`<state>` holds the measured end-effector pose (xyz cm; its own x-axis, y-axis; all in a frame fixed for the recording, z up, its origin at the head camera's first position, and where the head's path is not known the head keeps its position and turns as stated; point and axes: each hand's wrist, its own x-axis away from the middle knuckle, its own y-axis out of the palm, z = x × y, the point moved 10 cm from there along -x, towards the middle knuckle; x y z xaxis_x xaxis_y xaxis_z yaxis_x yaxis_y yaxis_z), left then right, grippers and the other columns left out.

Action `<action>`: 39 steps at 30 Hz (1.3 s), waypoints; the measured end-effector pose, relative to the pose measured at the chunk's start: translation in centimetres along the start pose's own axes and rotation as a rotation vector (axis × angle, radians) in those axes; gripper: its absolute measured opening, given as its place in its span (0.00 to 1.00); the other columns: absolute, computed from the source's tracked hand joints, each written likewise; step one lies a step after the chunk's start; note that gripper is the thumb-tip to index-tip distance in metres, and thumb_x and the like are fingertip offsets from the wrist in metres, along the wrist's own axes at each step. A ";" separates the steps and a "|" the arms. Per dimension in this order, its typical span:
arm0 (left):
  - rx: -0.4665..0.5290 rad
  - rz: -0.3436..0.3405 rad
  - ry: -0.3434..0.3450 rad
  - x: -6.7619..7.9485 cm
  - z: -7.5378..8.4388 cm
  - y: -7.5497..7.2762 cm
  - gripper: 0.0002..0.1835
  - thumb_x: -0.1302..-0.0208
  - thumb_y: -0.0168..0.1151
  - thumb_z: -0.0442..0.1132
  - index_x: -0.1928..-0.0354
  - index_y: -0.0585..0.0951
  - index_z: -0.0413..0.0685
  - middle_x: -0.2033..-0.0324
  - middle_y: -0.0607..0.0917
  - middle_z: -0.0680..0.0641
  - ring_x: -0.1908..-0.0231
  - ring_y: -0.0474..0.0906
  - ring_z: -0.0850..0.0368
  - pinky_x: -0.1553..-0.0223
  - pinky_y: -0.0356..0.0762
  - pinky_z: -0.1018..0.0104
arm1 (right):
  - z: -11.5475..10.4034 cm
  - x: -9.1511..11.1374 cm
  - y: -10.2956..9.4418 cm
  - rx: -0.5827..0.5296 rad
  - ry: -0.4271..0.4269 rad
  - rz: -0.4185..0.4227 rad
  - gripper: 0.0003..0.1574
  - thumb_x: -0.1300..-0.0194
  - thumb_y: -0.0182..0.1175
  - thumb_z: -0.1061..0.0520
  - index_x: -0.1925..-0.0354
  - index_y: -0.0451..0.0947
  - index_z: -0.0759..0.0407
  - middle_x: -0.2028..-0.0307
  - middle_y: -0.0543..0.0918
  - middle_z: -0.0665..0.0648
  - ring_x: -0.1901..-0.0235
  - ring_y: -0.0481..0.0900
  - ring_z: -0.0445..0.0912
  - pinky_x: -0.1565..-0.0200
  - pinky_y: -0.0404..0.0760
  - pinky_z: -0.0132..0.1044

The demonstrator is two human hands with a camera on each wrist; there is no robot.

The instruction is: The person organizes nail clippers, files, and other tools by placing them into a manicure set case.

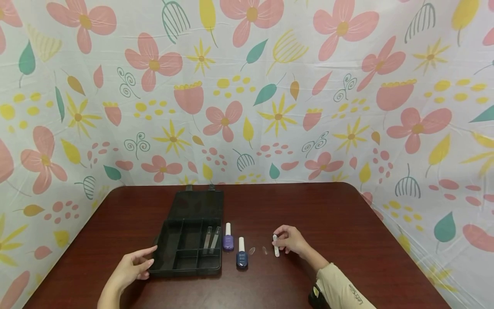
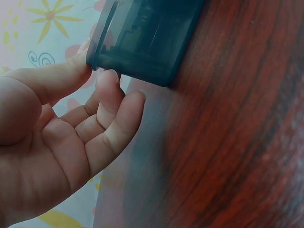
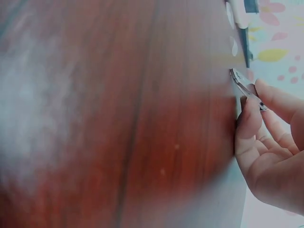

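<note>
Beige lettered sleeve (image 1: 343,287), near right. Left hand (image 1: 132,269): thumb at the rim and a bent fingertip at the wall, lightly pinching the near left corner of a black plastic box (image 1: 185,272); other fingers loosely bent. Dark blue nail polish bottle (image 1: 242,259), white cap, upright to the right of the box. Clear nail tip (image 1: 252,251), flat just beside that bottle; second nail tip (image 1: 265,250), flat, between the first and the right hand (image 1: 292,240). The latter pinches a nail clipper (image 1: 276,249) between thumb and fingertips, over the tabletop; contact with the wood cannot be told. Purple nail polish bottle (image 1: 228,243), white cap, upright close to the box's right side. State of the work, as judged by placement: partway, with two tools inside the box, five pieces outside it, lid unfastened. Box interior: five compartments; two slim metal implements, probably tweezers (image 1: 208,237), lean side by side in the far right one; the long left, far middle and two small near ones show no contents. Lid (image 1: 198,204), folded back flat. Dark red wooden table (image 1: 308,201); behind, floral cloth (image 1: 278,64).
</note>
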<state>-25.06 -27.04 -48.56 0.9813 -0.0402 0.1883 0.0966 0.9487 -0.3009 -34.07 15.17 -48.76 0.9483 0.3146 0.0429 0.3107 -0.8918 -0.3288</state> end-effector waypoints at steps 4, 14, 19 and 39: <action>0.005 -0.004 -0.002 0.0 -0.1 0.1 0.27 0.40 0.57 0.32 0.41 0.64 0.29 0.79 0.71 0.47 0.80 0.73 0.56 0.73 0.78 0.60 | -0.1 -0.1 0.0 -0.003 -0.013 0.022 0.16 0.50 0.64 0.68 0.63 0.72 0.74 0.78 0.79 0.59 0.83 0.74 0.44 0.84 0.73 0.34; 0.011 -0.016 0.009 -0.1 0.2 0.0 0.27 0.40 0.57 0.32 0.41 0.63 0.28 0.79 0.70 0.48 0.80 0.73 0.57 0.73 0.78 0.61 | -0.2 -0.1 0.2 -0.163 -0.019 0.023 0.22 0.47 0.59 0.72 0.55 0.66 0.83 0.72 0.79 0.71 0.79 0.79 0.54 0.76 0.79 0.49; 0.014 -0.016 -0.004 -0.1 -0.1 0.0 0.27 0.40 0.56 0.32 0.40 0.63 0.29 0.79 0.71 0.47 0.80 0.73 0.56 0.73 0.78 0.61 | -0.6 0.0 0.6 -0.184 -0.017 0.019 0.23 0.47 0.59 0.72 0.53 0.65 0.83 0.70 0.79 0.70 0.78 0.79 0.51 0.76 0.79 0.48; 0.007 0.008 -0.021 0.0 -0.3 -0.1 0.26 0.40 0.56 0.31 0.40 0.64 0.31 0.79 0.71 0.47 0.80 0.73 0.55 0.73 0.78 0.61 | -2.5 -1.1 2.5 -0.289 -0.034 0.021 0.27 0.45 0.55 0.73 0.47 0.62 0.83 0.70 0.77 0.61 0.73 0.80 0.53 0.72 0.79 0.48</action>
<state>-25.06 -27.21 -48.78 0.9784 -0.0257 0.2051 0.0869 0.9513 -0.2957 -34.19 11.78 -47.25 0.9534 0.3017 0.0056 0.3016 -0.9523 -0.0468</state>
